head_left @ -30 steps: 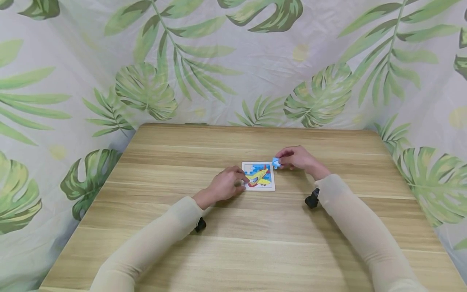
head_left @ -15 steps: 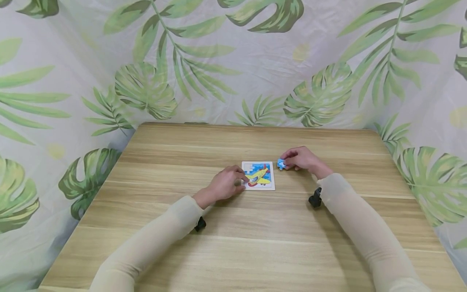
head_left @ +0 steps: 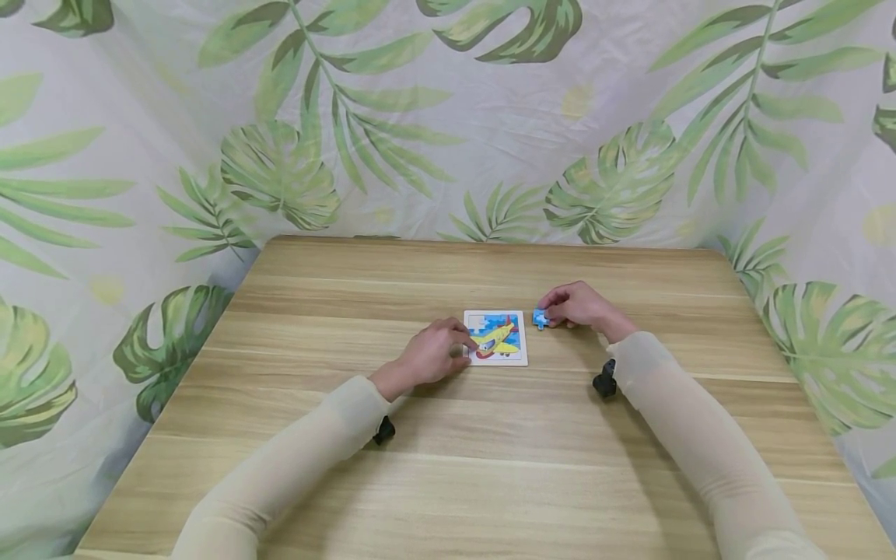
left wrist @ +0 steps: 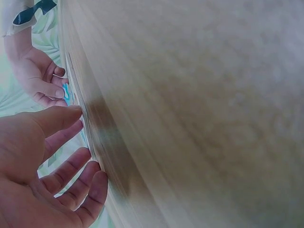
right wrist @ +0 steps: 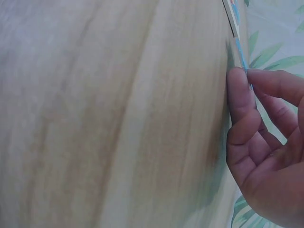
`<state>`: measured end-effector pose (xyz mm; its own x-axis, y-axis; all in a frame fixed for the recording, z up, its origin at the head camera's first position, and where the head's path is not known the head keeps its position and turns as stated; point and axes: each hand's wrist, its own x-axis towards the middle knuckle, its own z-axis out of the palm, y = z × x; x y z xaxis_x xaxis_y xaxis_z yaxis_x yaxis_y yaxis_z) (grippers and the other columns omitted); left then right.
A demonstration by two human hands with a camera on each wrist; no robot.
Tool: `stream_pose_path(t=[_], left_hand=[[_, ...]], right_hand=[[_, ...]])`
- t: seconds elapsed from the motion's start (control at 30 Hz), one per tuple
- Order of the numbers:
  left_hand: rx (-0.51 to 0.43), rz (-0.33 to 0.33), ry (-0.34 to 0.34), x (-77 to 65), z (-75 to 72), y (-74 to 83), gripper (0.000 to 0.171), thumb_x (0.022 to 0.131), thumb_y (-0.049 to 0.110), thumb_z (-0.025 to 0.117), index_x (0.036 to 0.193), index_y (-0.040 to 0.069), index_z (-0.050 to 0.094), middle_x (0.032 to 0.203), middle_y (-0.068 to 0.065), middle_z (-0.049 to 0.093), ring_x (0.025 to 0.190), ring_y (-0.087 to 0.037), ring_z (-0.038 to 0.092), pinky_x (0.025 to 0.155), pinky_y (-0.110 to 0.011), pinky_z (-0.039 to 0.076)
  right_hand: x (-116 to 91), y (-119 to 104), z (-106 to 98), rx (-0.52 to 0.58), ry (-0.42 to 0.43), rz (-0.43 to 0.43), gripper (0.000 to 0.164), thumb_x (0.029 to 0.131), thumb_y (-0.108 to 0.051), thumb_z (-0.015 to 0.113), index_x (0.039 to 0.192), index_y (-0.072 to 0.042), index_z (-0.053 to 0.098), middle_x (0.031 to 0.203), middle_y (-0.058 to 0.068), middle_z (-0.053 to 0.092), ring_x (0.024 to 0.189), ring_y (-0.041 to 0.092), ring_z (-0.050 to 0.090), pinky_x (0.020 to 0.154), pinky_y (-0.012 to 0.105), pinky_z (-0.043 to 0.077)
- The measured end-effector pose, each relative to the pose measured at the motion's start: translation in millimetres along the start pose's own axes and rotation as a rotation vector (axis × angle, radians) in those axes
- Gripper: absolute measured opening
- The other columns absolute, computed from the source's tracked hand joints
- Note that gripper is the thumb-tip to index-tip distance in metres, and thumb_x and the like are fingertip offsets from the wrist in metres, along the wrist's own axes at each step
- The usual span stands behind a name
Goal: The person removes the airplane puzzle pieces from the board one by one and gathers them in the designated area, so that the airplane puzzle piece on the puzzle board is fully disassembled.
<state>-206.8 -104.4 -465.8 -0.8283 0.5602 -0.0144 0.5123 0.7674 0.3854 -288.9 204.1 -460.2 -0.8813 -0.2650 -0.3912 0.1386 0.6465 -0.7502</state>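
Note:
A small jigsaw board (head_left: 523,346) with a yellow aeroplane on blue lies flat on the table. A pale gap shows in its upper left part. My left hand (head_left: 430,354) rests at the board's left side, index fingertip on the picture and thumb by the lower left edge. Its fingers look loosely bent in the left wrist view. Just right of the board, my right hand (head_left: 579,303) pinches a blue-and-white jigsaw piece (head_left: 540,318) between thumb and index finger. The right wrist view shows that piece (right wrist: 241,52) edge-on, low over the tabletop; whether it touches the table I cannot tell.
The wooden table (head_left: 448,482) reaches toward a leaf-patterned cloth (head_left: 406,140) hanging behind its far edge. Black wrist cameras are worn under both sleeves, the right one (head_left: 605,379) close above the tabletop.
My right hand has moved slightly right, away from the board, with the jigsaw piece, which has turned a little in its fingers. My left hand has stayed in place.

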Motion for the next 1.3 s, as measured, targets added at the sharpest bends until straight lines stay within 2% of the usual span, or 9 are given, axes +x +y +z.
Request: stream_pose_path(t=[0.3, 0.67, 1.03, 1.3], left_hand=[[-0.003, -0.02, -0.005, -0.6, 0.6, -0.2, 0.024, 0.089, 0.023, 0.076, 0.113, 0.018, 0.077, 0.127, -0.005, 0.064, 0.117, -0.023, 0.059, 0.102, -0.04, 0.052], [0.003, -0.008, 0.004, -0.6, 0.7, -0.8, 0.023, 0.089, 0.024, 0.076, 0.112, 0.018, 0.077, 0.127, -0.006, 0.064, 0.117, -0.024, 0.06, 0.101, -0.04, 0.053], [0.003, -0.009, -0.003, -0.2, 0.2, -1.1, 0.024, 0.089, 0.024, 0.076, 0.113, 0.018, 0.077, 0.128, -0.007, 0.064, 0.118, -0.023, 0.059, 0.102, -0.04, 0.052], [-0.003, -0.003, -0.004, 1.3, 1.0, -2.2, 0.024, 0.09, 0.023, 0.076, 0.113, 0.018, 0.077, 0.127, -0.007, 0.064, 0.117, -0.023, 0.06, 0.102, -0.039, 0.052]], right_hand=[[-0.1, -2.0, 3.3, -0.043, 0.023, -0.006, 0.019, 0.096, -0.014, 0.065, 0.112, -0.007, 0.072, 0.084, 0.002, 0.07, 0.072, 0.012, 0.063, 0.056, 0.024, 0.044], [-2.5, -3.1, 2.4, -0.045, 0.027, 0.002, 0.02, 0.096, -0.014, 0.065, 0.113, -0.008, 0.072, 0.091, 0.005, 0.07, 0.075, 0.013, 0.063, 0.057, 0.024, 0.045], [-3.0, -3.2, 0.7, -0.03, 0.037, -0.006, 0.021, 0.094, -0.013, 0.065, 0.114, -0.009, 0.071, 0.088, 0.004, 0.069, 0.076, 0.015, 0.06, 0.058, 0.025, 0.046], [-5.5, -13.8, 2.5, -0.051, 0.019, -0.05, 0.024, 0.098, -0.017, 0.061, 0.12, -0.01, 0.069, 0.101, 0.009, 0.069, 0.083, 0.019, 0.061, 0.062, 0.026, 0.048]])
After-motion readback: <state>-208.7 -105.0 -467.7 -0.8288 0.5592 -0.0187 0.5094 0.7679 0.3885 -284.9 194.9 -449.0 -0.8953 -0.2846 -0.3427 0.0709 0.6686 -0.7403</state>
